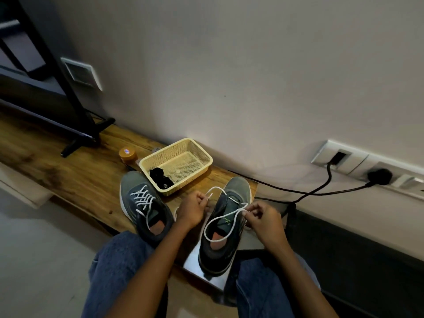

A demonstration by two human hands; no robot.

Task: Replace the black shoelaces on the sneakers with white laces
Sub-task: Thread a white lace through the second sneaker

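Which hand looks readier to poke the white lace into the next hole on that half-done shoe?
Probably the left hand. It pinches the white lace near its tip, right beside the right shoe and its eyelets. The right hand pinches the lace farther along, so it seems better suited to steadying.

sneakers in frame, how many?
2. Left sneaker sits on the wooden bench, already laced white. Right sneaker sits beside it, between both hands, its white lace only started. None seems hidden.
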